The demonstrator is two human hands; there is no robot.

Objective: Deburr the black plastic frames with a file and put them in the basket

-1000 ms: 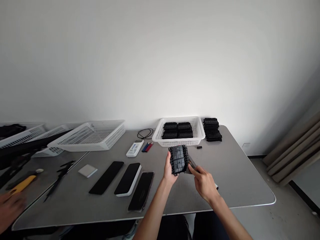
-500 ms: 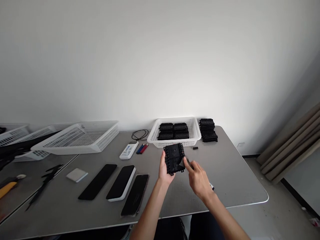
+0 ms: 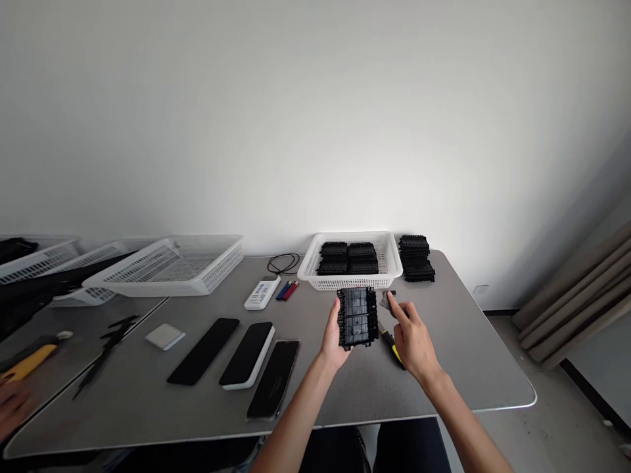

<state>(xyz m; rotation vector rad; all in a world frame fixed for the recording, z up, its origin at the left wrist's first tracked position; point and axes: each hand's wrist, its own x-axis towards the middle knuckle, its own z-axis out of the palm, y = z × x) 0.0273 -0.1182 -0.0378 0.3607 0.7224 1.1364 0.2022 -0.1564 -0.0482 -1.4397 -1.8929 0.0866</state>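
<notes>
Work looks about midway to me, though honestly that's a guess. One black toothed plastic part (image 3: 357, 317) is up in the left hand (image 3: 334, 341), not set down anywhere yet. Behind it, the white mesh basket (image 3: 350, 284) has similar black parts (image 3: 362, 265) laid out two by two, and another black pile (image 3: 417, 253) sits on the table (image 3: 473, 355) just right of the basket. No clue which lot is done and which is left, nothing on them gives it away from this angle.

As for the grip: left fingers have the part properly grasped, thumb along its left edge and the rest tucked behind, so it's held above the table, greyish face toward the camera. The right hand (image 3: 414, 341) is just off the part's right side, apparently not touching, index finger pointing forward. Some thin grey piece (image 3: 385, 301) shows at that fingertip, and what looks like a yellow-and-black knife (image 3: 394, 353) pokes out below. Can't tell if the right fingers are gripping either one.
</notes>
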